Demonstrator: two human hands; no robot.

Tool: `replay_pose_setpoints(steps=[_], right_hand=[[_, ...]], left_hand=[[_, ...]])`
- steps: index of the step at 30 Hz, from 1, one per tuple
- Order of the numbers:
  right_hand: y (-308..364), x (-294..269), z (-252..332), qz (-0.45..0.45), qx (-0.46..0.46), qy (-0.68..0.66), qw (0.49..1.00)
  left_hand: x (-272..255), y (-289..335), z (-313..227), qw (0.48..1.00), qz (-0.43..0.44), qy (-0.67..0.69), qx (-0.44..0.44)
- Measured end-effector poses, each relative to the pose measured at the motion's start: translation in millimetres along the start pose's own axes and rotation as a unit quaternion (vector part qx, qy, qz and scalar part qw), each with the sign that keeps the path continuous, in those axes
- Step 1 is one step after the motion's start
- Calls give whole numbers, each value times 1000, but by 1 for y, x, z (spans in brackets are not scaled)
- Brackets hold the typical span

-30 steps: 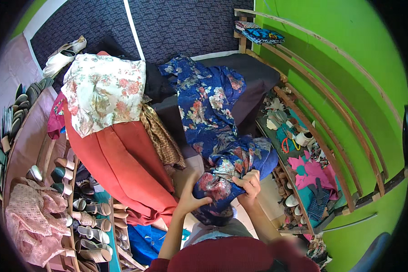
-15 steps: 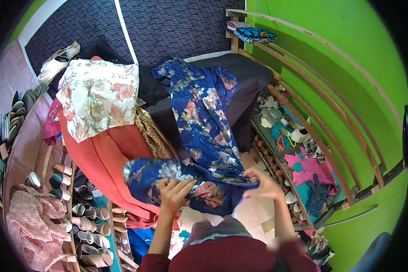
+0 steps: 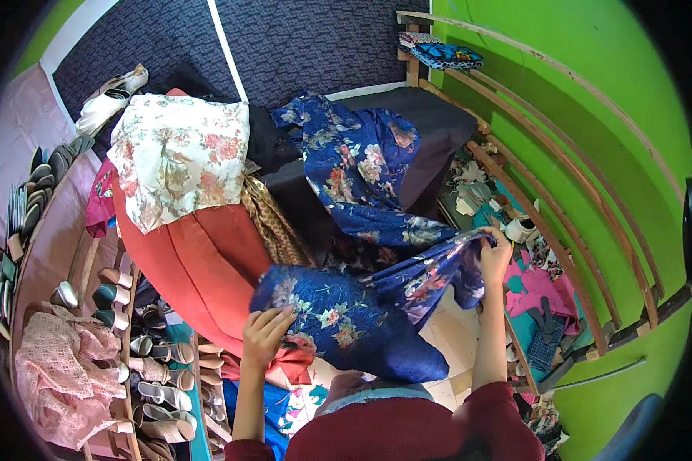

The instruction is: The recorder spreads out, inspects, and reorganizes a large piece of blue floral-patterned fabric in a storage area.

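Note:
A long navy floral garment hangs between my two hands, and its far part lies over a black-covered surface. My left hand is closed on the left end of the cloth. Farther out on the right, my right hand pinches an edge, drawing it into a taut, gathered strip. A lower fold droops in front of my lap. Just left of the garment lie a coral-red cloth, a white floral cloth on top of it, and a brown patterned cloth.
Shoe racks with several pairs of shoes stand at left, with a pink lace cloth over one. Wooden slats run along the green wall at right, above pink scraps. Folded blue fabric rests at the back.
My right hand has moved up and to the right, pulling the garment's edge outward. My left hand has shifted slightly left and down. The cloth between them has spread wider.

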State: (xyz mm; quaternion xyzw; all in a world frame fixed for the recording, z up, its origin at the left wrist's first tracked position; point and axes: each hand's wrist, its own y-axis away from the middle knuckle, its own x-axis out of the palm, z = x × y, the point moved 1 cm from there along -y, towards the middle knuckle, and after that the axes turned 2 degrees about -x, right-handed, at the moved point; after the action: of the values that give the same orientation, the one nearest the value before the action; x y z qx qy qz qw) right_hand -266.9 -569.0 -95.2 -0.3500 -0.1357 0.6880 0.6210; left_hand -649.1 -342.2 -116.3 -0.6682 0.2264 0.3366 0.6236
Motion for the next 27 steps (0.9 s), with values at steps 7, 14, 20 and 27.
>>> replay_pose_setpoints(steps=[7, 14, 20, 27], right_hand=[[-37, 11, 47, -62, -20, -4, 998], [-68, 21, 52, -124, -35, -47, 991], [-87, 14, 21, -149, 22, -83, 985], [-106, 7, 13, -197, -5, -167, 966]], left_hand=[[39, 71, 12, 994, 20, 70, -77], [59, 123, 40, 978, 45, 82, -188], [85, 152, 49, 889, 165, 87, -417], [97, 227, 118, 808, -141, 247, -516]])
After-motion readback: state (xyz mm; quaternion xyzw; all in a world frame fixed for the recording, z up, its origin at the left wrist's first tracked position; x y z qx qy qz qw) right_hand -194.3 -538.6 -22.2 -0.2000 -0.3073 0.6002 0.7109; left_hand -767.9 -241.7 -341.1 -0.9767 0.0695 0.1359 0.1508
